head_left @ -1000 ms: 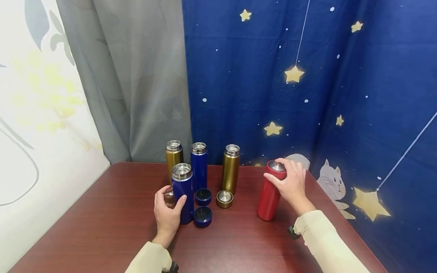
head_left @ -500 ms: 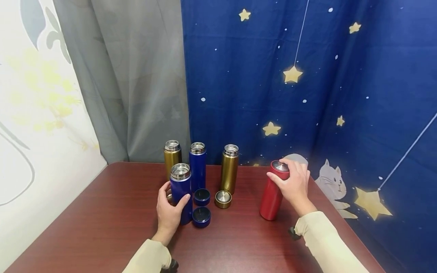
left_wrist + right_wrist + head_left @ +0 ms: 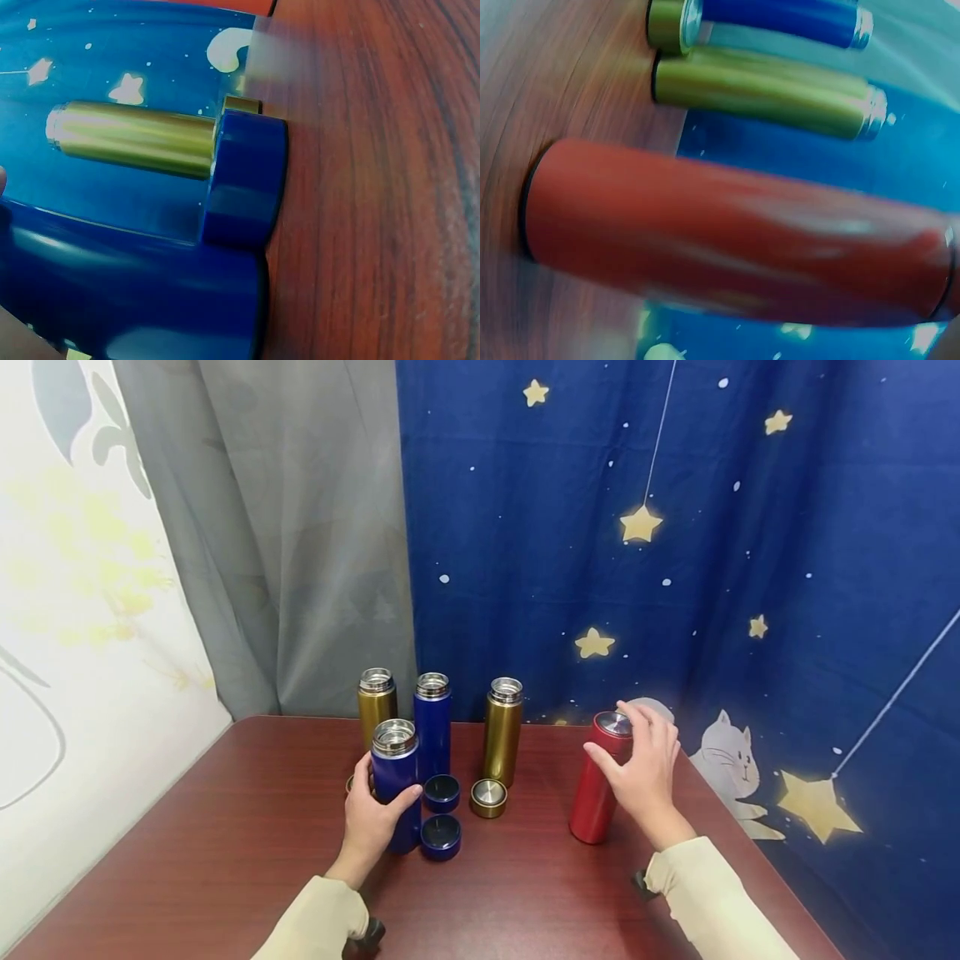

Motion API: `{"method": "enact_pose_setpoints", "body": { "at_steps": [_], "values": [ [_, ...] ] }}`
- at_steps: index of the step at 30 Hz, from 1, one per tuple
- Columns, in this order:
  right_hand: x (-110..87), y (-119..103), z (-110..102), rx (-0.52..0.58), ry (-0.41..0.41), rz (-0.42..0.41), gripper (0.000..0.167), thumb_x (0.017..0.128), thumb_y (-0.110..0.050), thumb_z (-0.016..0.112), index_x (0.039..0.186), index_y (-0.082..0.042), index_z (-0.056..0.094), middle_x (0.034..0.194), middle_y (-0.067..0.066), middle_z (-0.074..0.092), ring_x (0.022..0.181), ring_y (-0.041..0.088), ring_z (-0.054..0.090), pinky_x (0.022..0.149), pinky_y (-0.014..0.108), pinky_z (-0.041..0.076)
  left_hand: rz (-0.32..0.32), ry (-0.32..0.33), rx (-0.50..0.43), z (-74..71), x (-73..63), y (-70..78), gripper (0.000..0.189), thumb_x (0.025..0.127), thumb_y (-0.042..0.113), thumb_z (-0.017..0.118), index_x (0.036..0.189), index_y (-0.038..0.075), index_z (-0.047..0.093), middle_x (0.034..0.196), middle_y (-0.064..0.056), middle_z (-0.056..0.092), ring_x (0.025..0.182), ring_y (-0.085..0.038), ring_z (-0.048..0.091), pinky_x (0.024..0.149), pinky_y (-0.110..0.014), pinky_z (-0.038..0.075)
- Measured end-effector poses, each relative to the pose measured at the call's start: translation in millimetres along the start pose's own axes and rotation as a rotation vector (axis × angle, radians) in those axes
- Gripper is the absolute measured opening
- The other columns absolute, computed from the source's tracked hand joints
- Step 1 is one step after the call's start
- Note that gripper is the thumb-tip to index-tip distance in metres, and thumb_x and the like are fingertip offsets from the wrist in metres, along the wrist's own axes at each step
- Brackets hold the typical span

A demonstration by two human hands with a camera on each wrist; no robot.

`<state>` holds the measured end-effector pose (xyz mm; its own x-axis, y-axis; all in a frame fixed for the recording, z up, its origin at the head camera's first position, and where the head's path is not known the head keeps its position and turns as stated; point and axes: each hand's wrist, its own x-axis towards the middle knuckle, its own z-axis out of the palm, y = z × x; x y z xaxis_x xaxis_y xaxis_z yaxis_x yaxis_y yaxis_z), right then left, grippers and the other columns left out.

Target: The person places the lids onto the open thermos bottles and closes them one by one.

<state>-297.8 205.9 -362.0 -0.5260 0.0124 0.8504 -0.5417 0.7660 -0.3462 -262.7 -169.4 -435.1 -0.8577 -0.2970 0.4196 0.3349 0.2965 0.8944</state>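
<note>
My left hand (image 3: 367, 818) grips a blue thermos bottle (image 3: 395, 777) from its left side, thumb across the front. This bottle stands upright, its bare steel mouth facing up. To its right lie two blue lids (image 3: 441, 837), and a gold lid (image 3: 488, 798) sits behind them. My right hand (image 3: 647, 760) is at the top of a red thermos bottle (image 3: 596, 789), which has its steel-topped lid (image 3: 613, 723) on. The thumb lies in front of the lid, and the fingers are spread loosely past its far side. In the right wrist view, the red bottle fills the middle.
Behind the held blue bottle stand a gold bottle (image 3: 377, 702) and another blue bottle (image 3: 432, 727), both lidless. A second lidless gold bottle (image 3: 502, 735) stands further right. A gold lid (image 3: 349, 783) peeks out behind my left hand. Curtains (image 3: 525, 568) hang behind the red-brown table (image 3: 510, 893).
The red bottle has shifted slightly right with my right hand, whose fingers have since loosened and lifted around the lid. My left hand has closed further around the blue bottle.
</note>
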Motion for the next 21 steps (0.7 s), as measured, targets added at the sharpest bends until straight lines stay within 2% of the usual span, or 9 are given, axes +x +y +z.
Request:
{"method": "enact_pose_setpoints", "body": {
  "at_steps": [4, 9, 13, 17, 21],
  "values": [
    [-7.4, -13, 3, -0.019, 0.021, -0.098, 0.070, 0.075, -0.041, 0.079, 0.133, -0.011, 0.055, 0.134, 0.019, 0.046, 0.122, 0.039, 0.037, 0.092, 0.058, 0.027, -0.004, 0.002, 0.004, -1.1, -1.2, -1.1, 0.086, 0.076, 0.024, 0.085, 0.146, 0.009, 0.036, 0.134, -0.020, 0.052, 0.118, -0.035, 0.053, 0.099, -0.054, 0.042],
    [-20.9, -26, 10, -0.018, 0.103, -0.194, 0.067, 0.082, -0.058, 0.066, 0.125, -0.007, 0.060, 0.127, 0.022, 0.050, 0.112, 0.042, 0.042, 0.088, 0.056, 0.030, 0.009, -0.007, -0.012, -1.9, -1.8, -2.4, 0.085, 0.076, 0.025, 0.085, 0.145, 0.008, 0.037, 0.135, -0.019, 0.051, 0.120, -0.035, 0.053, 0.099, -0.054, 0.042],
    [-34.2, -36, 23, 0.019, 0.126, -0.240, 0.065, 0.084, -0.058, 0.065, 0.120, -0.005, 0.062, 0.117, 0.022, 0.054, 0.101, 0.041, 0.045, 0.083, 0.052, 0.032, -0.010, -0.015, -0.035, -2.6, -1.1, -2.0, 0.085, 0.077, 0.026, 0.084, 0.145, 0.009, 0.036, 0.135, -0.019, 0.050, 0.121, -0.035, 0.051, 0.101, -0.055, 0.040],
    [-47.8, -41, 37, 0.083, 0.055, -0.211, 0.064, 0.082, -0.055, 0.069, 0.122, -0.005, 0.061, 0.116, 0.020, 0.053, 0.102, 0.038, 0.046, 0.084, 0.049, 0.034, -0.031, -0.014, -0.040, -2.0, -1.3, -0.2, 0.086, 0.076, 0.025, 0.084, 0.145, 0.009, 0.036, 0.135, -0.019, 0.051, 0.120, -0.034, 0.051, 0.100, -0.053, 0.041],
    [-60.2, -45, 49, 0.153, -0.041, -0.142, 0.063, 0.077, -0.042, 0.079, 0.126, -0.008, 0.059, 0.121, 0.016, 0.051, 0.110, 0.033, 0.045, 0.088, 0.045, 0.037, -0.039, -0.006, -0.038, -1.5, -2.0, -0.1, 0.087, 0.075, 0.023, 0.085, 0.145, 0.009, 0.036, 0.133, -0.021, 0.052, 0.119, -0.035, 0.052, 0.099, -0.053, 0.042]
  ]
}}
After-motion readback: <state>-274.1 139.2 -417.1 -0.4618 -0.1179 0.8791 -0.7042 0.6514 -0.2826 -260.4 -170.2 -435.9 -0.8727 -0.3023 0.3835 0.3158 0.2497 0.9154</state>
